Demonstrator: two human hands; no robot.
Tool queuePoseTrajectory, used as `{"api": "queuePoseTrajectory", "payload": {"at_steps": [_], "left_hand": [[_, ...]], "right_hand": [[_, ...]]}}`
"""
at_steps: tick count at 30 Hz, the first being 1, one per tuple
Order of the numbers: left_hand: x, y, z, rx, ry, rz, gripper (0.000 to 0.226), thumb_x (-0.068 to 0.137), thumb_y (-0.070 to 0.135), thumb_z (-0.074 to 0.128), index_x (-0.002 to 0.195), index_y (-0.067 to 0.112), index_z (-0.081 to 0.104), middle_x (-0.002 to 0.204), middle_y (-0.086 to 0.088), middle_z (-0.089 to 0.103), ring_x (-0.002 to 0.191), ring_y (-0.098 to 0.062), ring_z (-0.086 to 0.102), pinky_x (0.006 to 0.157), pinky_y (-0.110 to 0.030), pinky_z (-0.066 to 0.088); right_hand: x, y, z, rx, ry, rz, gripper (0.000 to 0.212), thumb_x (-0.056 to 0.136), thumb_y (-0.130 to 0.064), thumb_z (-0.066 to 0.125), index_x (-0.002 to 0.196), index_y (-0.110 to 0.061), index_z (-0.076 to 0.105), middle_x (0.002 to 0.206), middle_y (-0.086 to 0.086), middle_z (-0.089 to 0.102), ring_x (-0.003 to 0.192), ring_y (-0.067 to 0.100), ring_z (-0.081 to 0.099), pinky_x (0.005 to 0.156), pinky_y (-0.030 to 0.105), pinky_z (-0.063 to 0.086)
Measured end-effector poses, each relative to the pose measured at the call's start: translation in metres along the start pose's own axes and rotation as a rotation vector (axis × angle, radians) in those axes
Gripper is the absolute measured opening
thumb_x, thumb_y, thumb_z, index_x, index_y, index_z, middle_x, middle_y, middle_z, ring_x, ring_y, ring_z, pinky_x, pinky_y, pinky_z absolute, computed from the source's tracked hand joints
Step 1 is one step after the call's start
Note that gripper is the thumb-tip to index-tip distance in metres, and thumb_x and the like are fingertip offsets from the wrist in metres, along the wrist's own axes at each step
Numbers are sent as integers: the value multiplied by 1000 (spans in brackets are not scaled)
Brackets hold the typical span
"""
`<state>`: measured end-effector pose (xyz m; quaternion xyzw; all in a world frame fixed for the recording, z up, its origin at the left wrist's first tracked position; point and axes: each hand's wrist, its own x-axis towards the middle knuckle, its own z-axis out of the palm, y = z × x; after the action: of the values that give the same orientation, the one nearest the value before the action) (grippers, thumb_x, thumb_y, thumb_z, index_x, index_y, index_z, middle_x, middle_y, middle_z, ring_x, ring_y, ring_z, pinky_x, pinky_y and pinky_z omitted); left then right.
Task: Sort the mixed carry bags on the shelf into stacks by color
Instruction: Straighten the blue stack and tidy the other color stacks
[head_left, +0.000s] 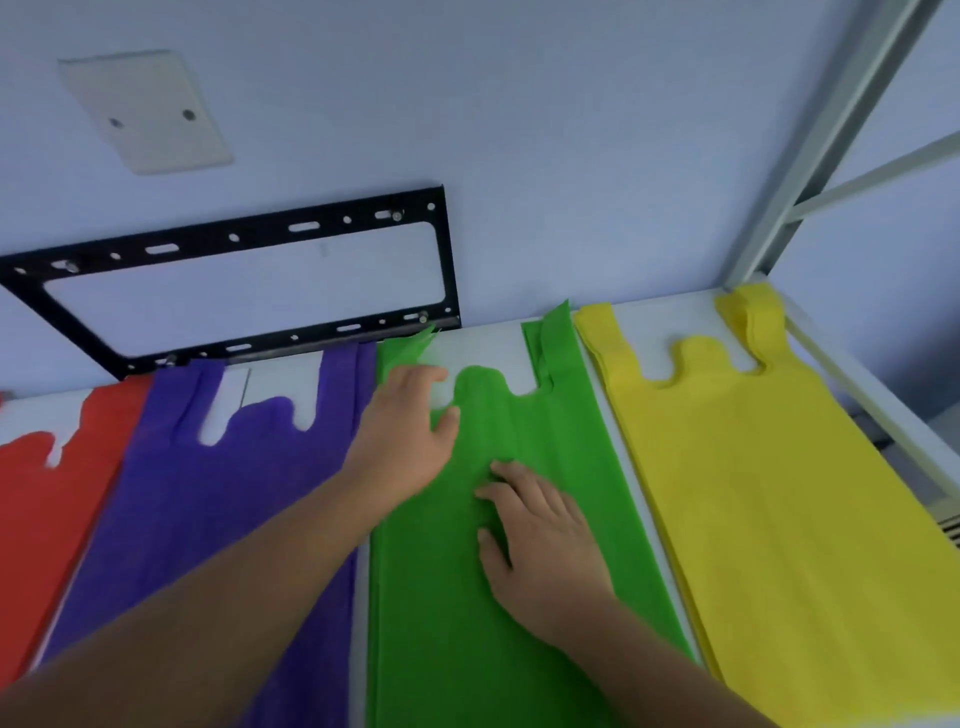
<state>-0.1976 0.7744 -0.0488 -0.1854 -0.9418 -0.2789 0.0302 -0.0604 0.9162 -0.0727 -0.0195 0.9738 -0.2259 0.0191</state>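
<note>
Now | step: green stack (441, 623) is being flattened on shelf (670, 322), between purple stack (208, 519) and yellow stack (779, 519) | left hand (405, 431) and right hand (540, 530) are laid flat on it, nothing gripped | next: rumpled handles (553, 343) to be squared (a judgement)

4 flat stacks lie side by side on the shelf (483, 348): red stack (41, 509), purple stack (218, 493), green stack (447, 623), yellow stack (769, 493). All are low, with open air above. The bare strips between purple and green and between green and yellow are narrow. Wider bare patches sit at the back between the handles. The wall (571, 156) closes the rear, with a black bracket (234, 239) on it behind the purple stack. On the right, a grey post (810, 156) stands at the rear corner and a rail (852, 387) runs beside the yellow stack. 2 hands take up the green stack: left hand (402, 431) flat by its back left handle, right hand (540, 535) flat mid-stack. The left forearm (208, 613) crosses over the purple stack.
</note>
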Motion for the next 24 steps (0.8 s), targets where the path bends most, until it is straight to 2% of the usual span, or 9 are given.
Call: {"api": "queuePoseTrajectory", "payload": {"at_steps": [2, 5, 7, 10, 13, 17, 20, 21, 24], "left_hand": [[-26, 4, 21, 113, -134, 88, 50, 97, 44, 47, 142, 23, 42, 149, -1, 41, 139, -20, 38, 116, -41, 32], [-42, -3, 38, 287, -196, 138, 51, 101, 47, 31, 149, 29, 32, 161, -2, 26, 148, -21, 22, 122, -41, 17], [-37, -1, 30, 311, -224, 132, 52, 99, 47, 36, 148, 30, 34, 158, -1, 29, 146, -22, 27, 121, -42, 21], [-20, 18, 14, 369, -315, 72, 51, 93, 46, 49, 141, 28, 44, 143, 0, 45, 131, -21, 45, 112, -45, 37], [7, 44, 14, 284, -314, -28, 48, 91, 50, 53, 129, 20, 56, 129, -3, 58, 109, -20, 59, 98, -43, 51], [61, 88, 45, -9, -268, -236, 64, 85, 59, 58, 133, 18, 52, 127, -2, 62, 107, -22, 62, 91, -39, 52], [99, 109, 74, -28, -262, -397, 81, 72, 67, 60, 131, 13, 48, 122, -6, 61, 107, -28, 61, 87, -41, 52], [109, 111, 83, -6, -258, -430, 78, 70, 64, 61, 127, 12, 50, 120, -7, 61, 106, -29, 61, 86, -42, 52], [133, 115, 96, -4, -185, -414, 31, 78, 35, 62, 98, 11, 63, 100, -9, 71, 83, -25, 66, 66, -31, 48]], "right_hand": [[1, -1, -1, -15, 3, -3, 46, 94, -41, 36, 139, -32, 38, 154, -10, 30, 146, 10, 20, 118, 32, 5], [2, 1, -6, 5, -33, -20, 47, 92, -39, 43, 139, -31, 40, 156, -9, 30, 146, 12, 21, 121, 35, 8], [2, 8, -17, 23, -33, -18, 42, 91, -38, 48, 133, -30, 50, 154, -7, 35, 144, 14, 27, 122, 40, 18], [0, 33, -39, -54, 84, 67, 37, 92, -36, 48, 127, -27, 56, 146, -5, 46, 137, 15, 37, 116, 36, 27], [0, 58, -51, -118, 22, 121, 47, 92, -41, 47, 136, -25, 49, 149, -3, 40, 139, 19, 33, 115, 39, 29], [-5, 74, -54, -114, -88, 33, 58, 93, -45, 43, 147, -26, 33, 157, -2, 25, 146, 19, 21, 118, 39, 23], [-5, 79, -59, -116, -133, -31, 62, 94, -46, 39, 151, -24, 25, 161, 2, 16, 149, 23, 12, 119, 42, 18], [-5, 82, -60, -110, -150, -50, 63, 95, -46, 39, 151, -23, 23, 162, 3, 13, 149, 23, 10, 120, 42, 15], [-3, 92, -63, -90, -187, -107, 64, 96, -45, 38, 152, -21, 19, 163, 6, 8, 150, 25, 4, 120, 43, 12]]}}
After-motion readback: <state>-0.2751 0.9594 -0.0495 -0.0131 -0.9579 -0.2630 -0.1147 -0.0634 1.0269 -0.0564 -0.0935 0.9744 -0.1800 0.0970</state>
